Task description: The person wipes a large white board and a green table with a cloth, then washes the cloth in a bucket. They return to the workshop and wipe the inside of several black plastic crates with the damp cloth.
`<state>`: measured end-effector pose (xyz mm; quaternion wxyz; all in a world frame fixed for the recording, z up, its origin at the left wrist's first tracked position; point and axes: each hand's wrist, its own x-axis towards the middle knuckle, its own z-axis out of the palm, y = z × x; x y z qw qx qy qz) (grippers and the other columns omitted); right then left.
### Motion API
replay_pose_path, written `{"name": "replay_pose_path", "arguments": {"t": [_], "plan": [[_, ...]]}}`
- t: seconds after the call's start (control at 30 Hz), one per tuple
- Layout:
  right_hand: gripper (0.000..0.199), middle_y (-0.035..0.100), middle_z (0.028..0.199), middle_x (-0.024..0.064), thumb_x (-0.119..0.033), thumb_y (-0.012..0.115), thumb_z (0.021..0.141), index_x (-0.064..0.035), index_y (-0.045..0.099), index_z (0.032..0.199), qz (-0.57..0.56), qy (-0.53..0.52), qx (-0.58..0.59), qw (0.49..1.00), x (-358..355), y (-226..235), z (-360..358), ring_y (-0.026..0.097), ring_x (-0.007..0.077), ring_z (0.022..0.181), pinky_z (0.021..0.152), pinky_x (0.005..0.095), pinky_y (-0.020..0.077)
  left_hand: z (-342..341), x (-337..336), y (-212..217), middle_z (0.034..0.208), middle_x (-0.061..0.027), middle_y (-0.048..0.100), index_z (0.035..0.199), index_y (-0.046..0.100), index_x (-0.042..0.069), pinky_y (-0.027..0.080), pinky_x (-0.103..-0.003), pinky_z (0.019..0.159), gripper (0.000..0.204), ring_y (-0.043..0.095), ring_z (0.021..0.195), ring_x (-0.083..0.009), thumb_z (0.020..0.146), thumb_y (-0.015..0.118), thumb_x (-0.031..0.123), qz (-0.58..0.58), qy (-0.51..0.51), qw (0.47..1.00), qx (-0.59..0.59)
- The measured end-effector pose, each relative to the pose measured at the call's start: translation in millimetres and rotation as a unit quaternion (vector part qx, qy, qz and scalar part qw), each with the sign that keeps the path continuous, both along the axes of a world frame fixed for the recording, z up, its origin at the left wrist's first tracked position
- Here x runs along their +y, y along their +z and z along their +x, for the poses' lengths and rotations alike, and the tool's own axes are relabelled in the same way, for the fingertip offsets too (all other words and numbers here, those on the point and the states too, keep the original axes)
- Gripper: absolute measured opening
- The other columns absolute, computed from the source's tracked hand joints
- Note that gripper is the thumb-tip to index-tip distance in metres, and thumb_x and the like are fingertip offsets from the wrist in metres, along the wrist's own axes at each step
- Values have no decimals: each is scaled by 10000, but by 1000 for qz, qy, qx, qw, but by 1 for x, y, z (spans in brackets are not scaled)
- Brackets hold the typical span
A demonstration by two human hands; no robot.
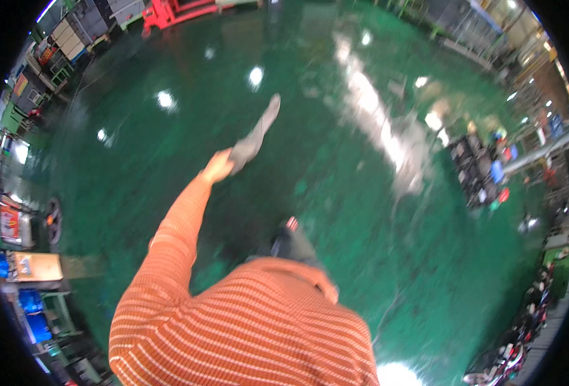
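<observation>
Nearest to us we see our own orange-and-white striped sweater filling the lower part of the view, with a shoe showing just past its hem on the glossy green floor. Our left arm stretches forward from the shoulder, and the left hand is closed around the near end of a grey cloth, which trails up and away from the fist, blurred, over the floor. We cannot see our right hand anywhere in the view. Farther off, ceiling lights glint on the floor. At the left rim stand cluttered workbenches and a dark wheel; at the right, racks of coloured parts; at the far top, a red pallet truck.
</observation>
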<state>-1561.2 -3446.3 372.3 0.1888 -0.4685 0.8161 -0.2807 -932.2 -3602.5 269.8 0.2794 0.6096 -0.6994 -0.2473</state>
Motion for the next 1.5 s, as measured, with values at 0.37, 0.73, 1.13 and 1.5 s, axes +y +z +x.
{"name": "replay_pose_path", "arguments": {"t": [0.37, 0.73, 1.13, 1.5], "plan": [[329, 596, 1042, 102, -298, 624, 760, -125, 593, 1038, -520, 76, 270, 807, -553, 384, 13, 591, 209, 915, 687, 370, 482, 162, -68, -216, 998, -193, 604, 949, 628, 28, 475, -400, 789, 375, 583, 965, -313, 772, 558, 351, 383, 165, 874, -248], [393, 565, 1175, 83, -361, 620, 767, -155, 597, 1100, 565, 149, 40, 811, -773, -106, 90, 541, 247, 1079, 860, 430, 436, -34, -769, -119, 1043, -209, 598, 1064, 588, 15, 434, -395, 858, 483, 548, 1012, -358, 728, 601, 362, 320, 72, 940, -92], [417, 573, 1094, 177, -281, 562, 789, -80, 525, 1152, 117, 193, 131, 965, -1361, -168, -84, 540, 336, 1015, 838, 430, 442, -253, -1316, 33, 1097, -82, 564, 1210, 458, 52, 465, -374, 848, 423, 567, 978, -217, 871, 550, 289, 263, 33, 737, 621], [667, 538, 1160, 91, -383, 657, 783, 8, 415, 1266, 127, 558, -405, 713, -1905, 19, 198, 466, 167, 1085, 959, 325, 355, -250, -1691, 102, 1174, -92, 498, 1266, 368, 22, 421, -336, 894, 656, 503, 1058, -199, 840, 528, 494, 288, -65, 675, 676]]}}
